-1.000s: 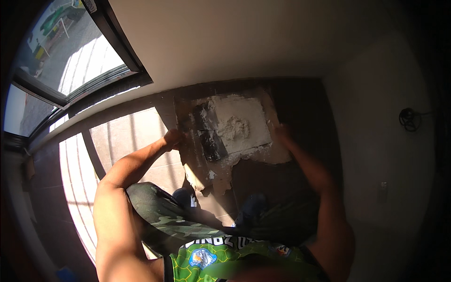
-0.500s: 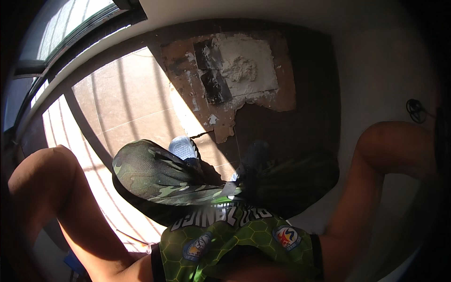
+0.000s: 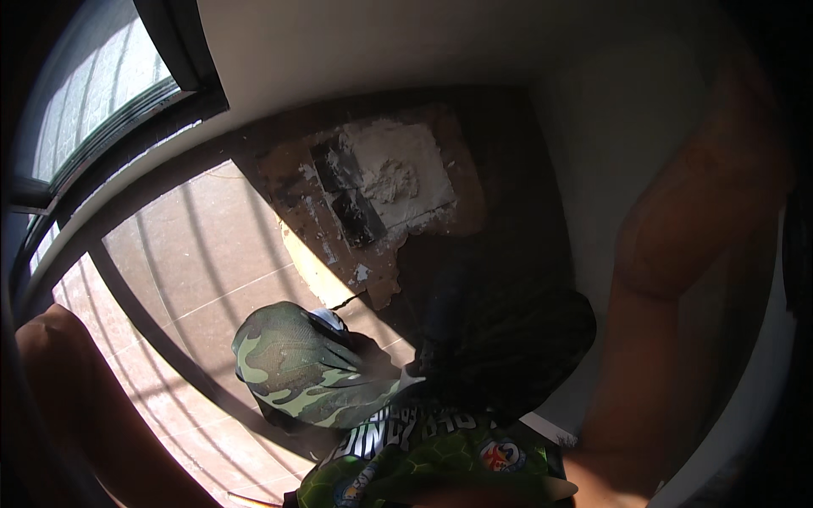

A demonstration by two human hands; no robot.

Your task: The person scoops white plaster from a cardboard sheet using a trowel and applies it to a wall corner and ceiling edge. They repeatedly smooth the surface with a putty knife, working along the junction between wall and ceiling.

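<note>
Neither of my hands shows in the head view. My left arm [image 3: 93, 406] rises along the left edge, bent at the elbow, and its hand lies outside the picture. On the other side my right arm [image 3: 648, 339] is lifted high beside the wall, its forearm running out at the dark upper right rim. On the floor ahead of my feet lies a heap of pale, powdery-looking material [image 3: 394, 179] on a whitened board. Two dark square pieces [image 3: 357, 218] smeared with white lie along its left side. Under them is a torn brown sheet [image 3: 466, 199].
My bent knee in camouflage trousers [image 3: 292, 364] is in front of me. Sunlight with bar shadows falls across the tiled floor [image 3: 195, 245]. A dark-framed window [image 3: 110, 93] stands at the upper left. Pale walls [image 3: 381, 42] close in ahead and at the right.
My right arm has risen along the right side. The view has shifted, so the heap and brown sheet appear lower and farther left. My left arm sits lower in the picture.
</note>
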